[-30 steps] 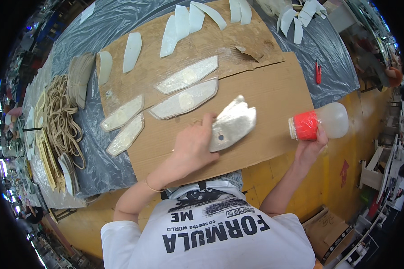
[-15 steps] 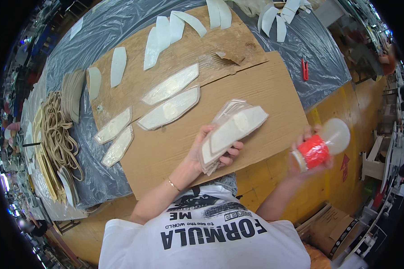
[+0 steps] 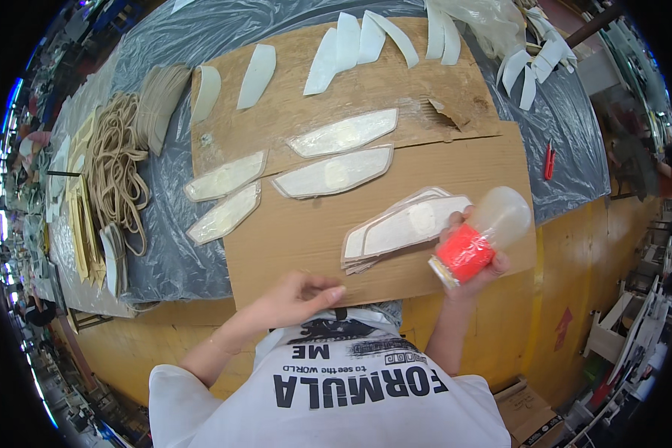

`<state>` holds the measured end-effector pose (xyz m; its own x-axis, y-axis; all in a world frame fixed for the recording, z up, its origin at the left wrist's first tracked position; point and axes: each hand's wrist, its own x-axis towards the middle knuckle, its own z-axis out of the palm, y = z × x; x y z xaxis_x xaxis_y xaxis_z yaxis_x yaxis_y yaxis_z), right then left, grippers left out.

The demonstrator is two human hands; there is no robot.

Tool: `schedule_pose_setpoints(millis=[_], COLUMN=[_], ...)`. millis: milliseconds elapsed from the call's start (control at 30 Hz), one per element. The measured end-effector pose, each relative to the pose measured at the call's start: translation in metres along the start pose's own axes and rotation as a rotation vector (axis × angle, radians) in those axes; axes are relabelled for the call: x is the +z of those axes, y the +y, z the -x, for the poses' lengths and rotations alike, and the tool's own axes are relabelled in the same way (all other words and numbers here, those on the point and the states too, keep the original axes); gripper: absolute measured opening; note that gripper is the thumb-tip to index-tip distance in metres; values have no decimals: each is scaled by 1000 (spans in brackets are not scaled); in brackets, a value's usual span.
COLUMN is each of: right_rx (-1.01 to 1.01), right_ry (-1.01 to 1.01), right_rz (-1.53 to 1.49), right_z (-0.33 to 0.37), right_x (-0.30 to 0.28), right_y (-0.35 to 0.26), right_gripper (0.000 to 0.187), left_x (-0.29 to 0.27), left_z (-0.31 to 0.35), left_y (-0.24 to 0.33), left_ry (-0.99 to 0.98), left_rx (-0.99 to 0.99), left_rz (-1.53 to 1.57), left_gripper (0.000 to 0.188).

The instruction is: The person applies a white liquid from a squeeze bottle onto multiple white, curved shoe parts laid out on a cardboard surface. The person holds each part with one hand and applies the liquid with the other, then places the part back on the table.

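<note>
My right hand (image 3: 476, 275) grips a translucent plastic bottle (image 3: 464, 252) wrapped in a red band, held tilted with its rounded clear end up. Just left of it, a stack of white curved pieces with beige edging (image 3: 407, 228) rests on the cardboard; the bottle and right fingers overlap its right end. My left hand (image 3: 302, 296) hovers at the cardboard's near edge, fingers loosely bent and thumb apart, nothing in it. Farther off lie two larger edged pieces (image 3: 334, 170), with two smaller ones (image 3: 225, 213) to their left. A glossy patch shows on some of them.
The cardboard sheet (image 3: 291, 246) covers a plastic-wrapped table (image 3: 175, 216). Several plain white strips (image 3: 257, 76) lie along its far side. Beige cord coils (image 3: 116, 168) and stacked strips (image 3: 157, 112) sit at left. Red snips (image 3: 549, 161) lie at right, near more white strips (image 3: 545, 60).
My left hand has put the stack down on the cardboard, let go and drawn back left. My right hand has brought the bottle inward, beside the stack. The view has shifted.
</note>
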<state>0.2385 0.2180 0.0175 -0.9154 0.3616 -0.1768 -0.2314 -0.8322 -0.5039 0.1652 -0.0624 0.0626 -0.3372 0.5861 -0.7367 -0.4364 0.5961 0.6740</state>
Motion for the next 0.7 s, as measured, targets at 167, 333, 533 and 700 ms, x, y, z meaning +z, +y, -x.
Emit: schedule_pose_setpoints(millis=[167, 333, 533, 700], right_rx=[-40, 26, 76, 219], right_ry=[-52, 262, 144, -3], right_rz=[-99, 8, -19, 267], right_z=[14, 46, 40, 15], right_x=[-26, -15, -21, -35], right_y=[-21, -21, -5, -34], right_gripper=[77, 74, 75, 79], left_x=[-16, -2, 22, 80], left_z=[-24, -97, -103, -90], left_y=[43, 80, 78, 54], left_ry=[393, 134, 106, 250], left_rx=[526, 445, 421, 439], left_rz=[-347, -318, -100, 20], left_gripper=[43, 63, 71, 75])
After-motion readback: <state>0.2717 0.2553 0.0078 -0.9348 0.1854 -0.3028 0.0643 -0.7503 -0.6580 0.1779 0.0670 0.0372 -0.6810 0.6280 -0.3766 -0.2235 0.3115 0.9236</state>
